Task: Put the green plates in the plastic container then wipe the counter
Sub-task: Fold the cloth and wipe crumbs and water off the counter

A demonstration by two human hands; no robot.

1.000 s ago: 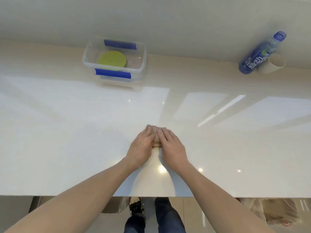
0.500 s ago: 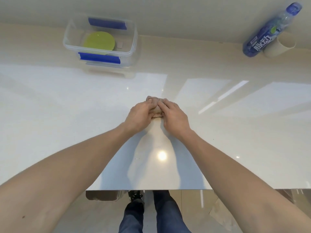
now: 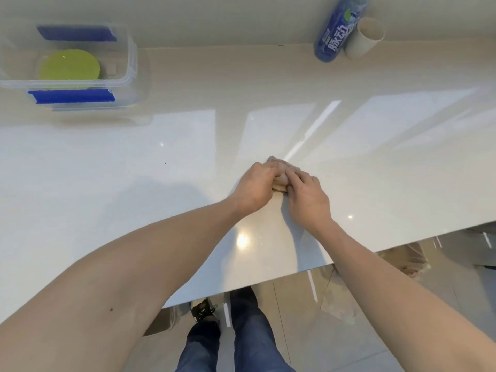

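Observation:
A green plate (image 3: 70, 66) lies inside the clear plastic container (image 3: 128, 76) with blue clips, at the far left of the glossy white counter (image 3: 134, 170). Whether more plates sit under it I cannot tell. In the middle of the counter a small crumpled beige cloth (image 3: 280, 178) is pressed flat under both hands. My left hand (image 3: 255, 187) covers its left side and my right hand (image 3: 306, 197) its right side, fingers touching over it. Most of the cloth is hidden.
A blue drink bottle (image 3: 335, 33) and a beige paper cup (image 3: 363, 38) stand against the back wall at the far right. The counter's front edge runs just below my forearms, with floor, my legs and shoes beneath it.
Both hands have slid the cloth away from the front edge and then to the right across the counter. The view has swung, so the container now sits at the far left.

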